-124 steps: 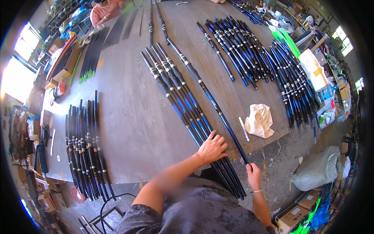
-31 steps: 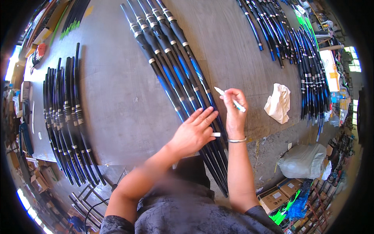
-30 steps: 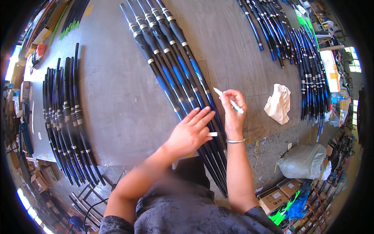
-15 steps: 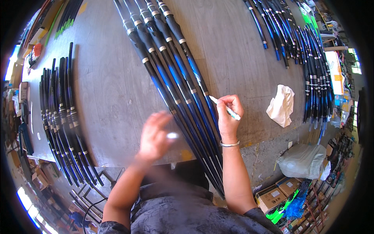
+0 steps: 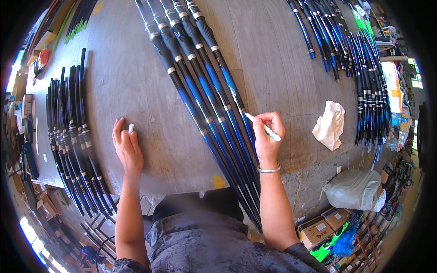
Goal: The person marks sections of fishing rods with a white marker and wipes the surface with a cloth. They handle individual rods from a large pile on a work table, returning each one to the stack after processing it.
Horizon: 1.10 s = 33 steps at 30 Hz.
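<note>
Several black and blue fishing rods (image 5: 200,84) lie side by side across the table, running from the top toward my body. My right hand (image 5: 268,139) is closed around a white marker pen (image 5: 272,133). The pen's tip meets the rightmost rod beside its silver band, or is very near it. Left of the rods, my left hand (image 5: 129,150) rests at the tabletop with a small white pen cap (image 5: 131,128) between its fingers.
A bundle of dark rods (image 5: 73,141) lies at the left edge. More rods (image 5: 371,95) are piled at the far right. Near them is a crumpled white cloth (image 5: 328,126). Below the table's right side are a clear plastic bag (image 5: 353,189) and cardboard boxes (image 5: 314,232).
My left hand has swung left, away from the rods, carrying the cap. The right hand and the marker have hardly moved.
</note>
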Motion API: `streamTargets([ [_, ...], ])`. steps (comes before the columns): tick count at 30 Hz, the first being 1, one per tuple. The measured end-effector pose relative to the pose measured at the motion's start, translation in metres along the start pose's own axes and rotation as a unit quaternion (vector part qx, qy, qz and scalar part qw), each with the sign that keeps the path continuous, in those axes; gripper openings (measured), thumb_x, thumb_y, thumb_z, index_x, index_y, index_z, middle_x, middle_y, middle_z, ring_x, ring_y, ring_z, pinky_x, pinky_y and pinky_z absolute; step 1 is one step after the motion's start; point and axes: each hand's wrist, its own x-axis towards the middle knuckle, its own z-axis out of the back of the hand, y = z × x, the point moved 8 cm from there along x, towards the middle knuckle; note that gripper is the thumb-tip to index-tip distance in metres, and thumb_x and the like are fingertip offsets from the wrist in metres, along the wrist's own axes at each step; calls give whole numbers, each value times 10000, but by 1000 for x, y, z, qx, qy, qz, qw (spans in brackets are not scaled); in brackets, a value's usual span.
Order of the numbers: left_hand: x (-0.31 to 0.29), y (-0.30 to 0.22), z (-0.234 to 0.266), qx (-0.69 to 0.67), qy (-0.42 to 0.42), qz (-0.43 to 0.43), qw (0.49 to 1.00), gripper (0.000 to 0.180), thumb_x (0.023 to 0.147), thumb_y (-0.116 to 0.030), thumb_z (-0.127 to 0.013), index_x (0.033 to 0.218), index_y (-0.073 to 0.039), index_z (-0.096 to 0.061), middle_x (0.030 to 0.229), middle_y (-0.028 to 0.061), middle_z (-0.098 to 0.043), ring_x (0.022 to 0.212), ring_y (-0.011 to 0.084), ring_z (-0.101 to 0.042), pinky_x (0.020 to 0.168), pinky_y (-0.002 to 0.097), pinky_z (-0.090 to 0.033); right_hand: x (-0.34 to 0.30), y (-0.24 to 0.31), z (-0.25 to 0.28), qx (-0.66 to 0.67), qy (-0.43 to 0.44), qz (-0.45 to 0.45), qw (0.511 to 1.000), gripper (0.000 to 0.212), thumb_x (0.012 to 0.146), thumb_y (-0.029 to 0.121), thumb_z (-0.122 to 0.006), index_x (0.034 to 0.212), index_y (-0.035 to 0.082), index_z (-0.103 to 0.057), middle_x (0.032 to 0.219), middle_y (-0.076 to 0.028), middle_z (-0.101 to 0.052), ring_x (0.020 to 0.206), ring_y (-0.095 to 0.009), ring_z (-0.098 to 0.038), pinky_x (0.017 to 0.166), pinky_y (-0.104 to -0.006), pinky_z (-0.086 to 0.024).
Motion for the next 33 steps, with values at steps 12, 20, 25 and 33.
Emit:
streamTargets([
  [12, 1, -2, 1, -7, -3, -3, 1000, 208, 980, -129, -454, 909, 52, -529, 1345, 216, -487, 1284, 400, -428, 1071, 476, -329, -1, -2, -1, -3, 6, -5, 1000, 105, 877, 26, -650, 857, 37, -548, 795, 3, -581, 728, -52, -520, 679, -211, -440],
  [20, 1, -1, 1, -3, -1, 0, 1000, 207, 976, -124, -458, 901, 57, -522, 1348, 218, -486, 1290, 396, -425, 1080, 466, -325, -1, 0, 8, 59, -29, -51, 997, 104, 874, 13, -645, 876, 53, -549, 823, -2, -585, 733, -53, -513, 680, -208, -436],
  [25, -1, 2, 1, -8, -2, 8, 1000, 188, 966, -108, -465, 897, 56, -526, 1346, 208, -490, 1292, 392, -427, 1079, 466, -327, 0, 26, 10, 54, -64, -10, 996, 155, 850, 19, -708, 941, 38, -584, 879, 3, -581, 771, -53, -532, 684, -194, -448],
  [33, 1, 3, 1, 0, -1, 0, 1000, 123, 938, -101, -512, 912, 15, -545, 1341, 173, -493, 1294, 379, -421, 1054, 483, -329, -16, 29, -23, -18, -40, 1, 999, 145, 853, 17, -671, 973, 11, -590, 806, 1, -595, 688, -38, -525, 604, -180, -425],
])
